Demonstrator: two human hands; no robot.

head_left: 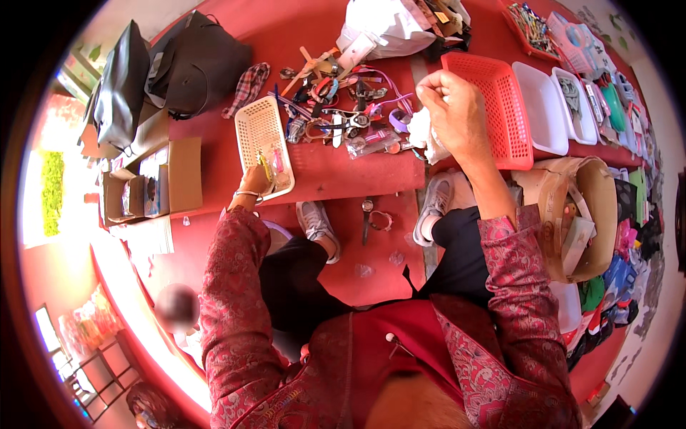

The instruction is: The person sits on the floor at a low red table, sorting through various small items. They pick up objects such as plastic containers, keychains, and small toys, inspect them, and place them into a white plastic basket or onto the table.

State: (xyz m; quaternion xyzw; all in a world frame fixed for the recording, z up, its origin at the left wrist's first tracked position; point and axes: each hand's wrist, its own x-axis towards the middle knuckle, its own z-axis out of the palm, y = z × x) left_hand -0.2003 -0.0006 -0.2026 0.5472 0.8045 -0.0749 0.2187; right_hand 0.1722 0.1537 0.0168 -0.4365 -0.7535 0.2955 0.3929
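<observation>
At the near left corner of a cream plastic basket (247, 129), my left hand (255, 180) is closed on the rim. Small yellow and pink items lie in that basket beside its fingers. My right hand (457, 118) is raised over the bench edge, fingertips pinched together; what they hold is too small to make out. Directly beside its palm is a bunched white cloth (426, 136), and I cannot tell whether the hand touches it. Between both hands spreads a tangled pile of wristwatches (350, 123) and straps, with a clear plastic packet (371, 144) at its near edge.
Right of the pile stand a red basket (509, 114) and white trays (541, 107). A brown paper bag (597, 214) is beside my right arm. On the left are black bags (196, 64) and an open cardboard box (186, 175). Two watches (367, 214) lie between my feet.
</observation>
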